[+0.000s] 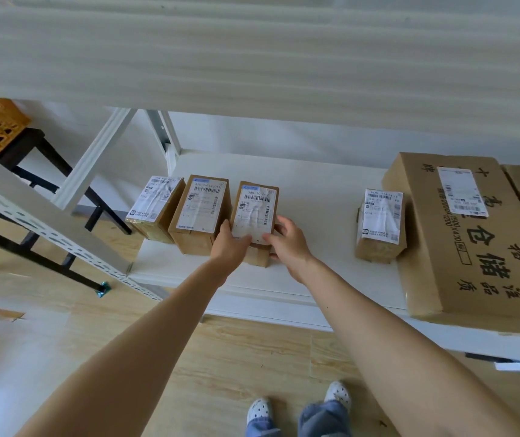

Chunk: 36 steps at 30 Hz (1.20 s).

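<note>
A small cardboard parcel (256, 203) with a white shipping label stands on the white lower shelf (315, 222). My left hand (230, 244) grips its near left corner, thumb on the label. My right hand (287, 244) holds its near right side, fingers curled round the edge. Two similar labelled parcels stand to its left: a middle parcel (200, 209) almost touching it, and a far-left parcel (156, 206) at the shelf's end.
Another small labelled parcel (381, 225) stands to the right, beside a large flat carton (472, 241) with printed characters. An upper shelf board (252, 58) overhangs. A perforated white rack post (47, 222) and a black stool (31, 159) stand at left. Wooden floor lies below.
</note>
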### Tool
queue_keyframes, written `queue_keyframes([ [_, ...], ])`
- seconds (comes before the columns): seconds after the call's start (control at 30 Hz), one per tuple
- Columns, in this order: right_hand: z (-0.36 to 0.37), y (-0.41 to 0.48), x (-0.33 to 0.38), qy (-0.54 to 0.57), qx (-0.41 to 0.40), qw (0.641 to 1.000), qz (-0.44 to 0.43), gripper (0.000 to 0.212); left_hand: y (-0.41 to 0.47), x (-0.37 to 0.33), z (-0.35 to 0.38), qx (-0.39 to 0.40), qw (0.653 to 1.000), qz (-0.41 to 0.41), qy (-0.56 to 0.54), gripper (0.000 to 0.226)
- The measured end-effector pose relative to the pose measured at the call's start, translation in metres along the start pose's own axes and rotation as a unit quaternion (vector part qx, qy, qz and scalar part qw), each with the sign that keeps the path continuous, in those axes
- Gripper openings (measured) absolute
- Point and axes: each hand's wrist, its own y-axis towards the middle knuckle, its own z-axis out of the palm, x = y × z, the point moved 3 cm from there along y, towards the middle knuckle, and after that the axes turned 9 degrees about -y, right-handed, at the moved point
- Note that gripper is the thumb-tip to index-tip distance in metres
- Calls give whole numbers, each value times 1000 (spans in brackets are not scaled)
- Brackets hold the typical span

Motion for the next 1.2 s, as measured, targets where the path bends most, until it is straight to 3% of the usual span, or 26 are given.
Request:
queue_keyframes([
  [0.13, -15, -7, 2, 4, -3, 1000, -7, 56, -6, -15, 6, -37, 998, 39, 44, 58],
  [0.23, -31, -11, 4, -8, -24, 1000, -14, 61, -12, -29, 16, -65, 986, 57, 145, 68],
  [0.43, -103, -18, 0, -37, -78, 996, -24, 58, -25, -62, 77, -15, 970, 94, 224, 69],
  [0.6, -163, -24, -20, -79, -113, 990, -30, 59, -35, -77, 144, 77, 975, 95, 185, 65],
  [0.77, -204, -20, -43, -76, -138, 986, -46, 41, -41, -86, 197, 121, 985, 49, 111, 63],
  [0.93, -225, -12, -61, -67, -95, 993, -36, 53, -33, -79, 228, 119, 992, -25, 17, 61],
  [1.03, -226, -5, -68, -56, -82, 995, -9, 64, -32, -71, 237, 125, 989, -68, -41, 44],
  [1.2, -228, -5, -73, -37, -67, 997, -5, 41, -37, -62, 234, 100, 986, -93, -96, 37],
])
